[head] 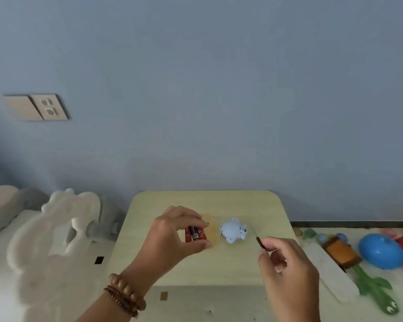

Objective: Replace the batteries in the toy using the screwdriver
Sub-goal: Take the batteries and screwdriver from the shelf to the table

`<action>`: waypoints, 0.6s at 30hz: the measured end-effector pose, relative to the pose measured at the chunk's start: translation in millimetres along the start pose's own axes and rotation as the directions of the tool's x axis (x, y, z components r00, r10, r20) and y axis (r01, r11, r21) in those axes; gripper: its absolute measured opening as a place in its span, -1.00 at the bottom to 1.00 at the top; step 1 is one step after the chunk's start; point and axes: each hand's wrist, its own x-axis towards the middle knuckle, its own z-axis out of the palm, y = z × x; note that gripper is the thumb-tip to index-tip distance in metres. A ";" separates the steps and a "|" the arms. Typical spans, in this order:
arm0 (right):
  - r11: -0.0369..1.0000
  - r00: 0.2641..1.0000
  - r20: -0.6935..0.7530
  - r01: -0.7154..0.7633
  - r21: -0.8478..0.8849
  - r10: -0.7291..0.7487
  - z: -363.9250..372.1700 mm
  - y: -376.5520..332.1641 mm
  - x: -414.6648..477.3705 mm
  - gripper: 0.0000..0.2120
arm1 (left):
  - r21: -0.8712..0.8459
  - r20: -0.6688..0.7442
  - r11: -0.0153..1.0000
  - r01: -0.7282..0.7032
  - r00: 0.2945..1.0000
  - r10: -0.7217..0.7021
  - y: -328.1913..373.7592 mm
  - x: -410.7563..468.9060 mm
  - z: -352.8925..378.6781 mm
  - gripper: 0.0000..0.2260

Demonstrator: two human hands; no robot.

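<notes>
Far on the left, a beige wall plug plate (36, 107) sits on the blue-grey wall (196, 89). Below it is a white carved wooden bed end (56, 228). Next comes the small pale yellow table with round corners (196, 203).

The left hand (172, 235) is over the left part of the table. It has brown wooden bead bracelets (126, 293) on its wrist. Its fingers are curled, and the thumb and the fingertips close in around the two small red batteries (195, 233). A see-through yellowish bit of plastic (213, 228) lies at the fingertips. I cannot tell if the batteries are inside it.

Just beside that, in the middle of the table, sits the little light blue plastic animal toy (233, 230). No hand touches it.

To the right of the toy, the right hand (286, 270) pinches a thin dark screwdriver (260, 243) between thumb and fingers. The tip points up at the toy, near it but apart from it.

Right of the table lie more toys: an orange and brown toy (342, 252), a big blue plastic egg (382, 251) and a green lizard toy (375, 289).
</notes>
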 end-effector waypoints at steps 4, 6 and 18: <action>1.000 1.000 0.000 0.011 0.003 -0.011 76.1 104.2 -32.7 -0.70 | 0.045 0.021 0.997 -0.068 0.997 0.067 -99.9 2.4 82.9 -0.68; 1.000 1.000 -0.023 0.008 0.013 -0.008 105.6 147.3 -44.6 -0.73 | 0.072 0.044 0.991 -0.115 0.993 0.112 -140.1 -2.9 118.7 -0.67; 0.960 0.998 0.028 0.064 -0.273 -0.058 180.0 236.8 -79.0 -0.77 | 0.111 0.193 0.986 -0.128 0.976 0.104 -249.6 -22.0 188.5 -0.63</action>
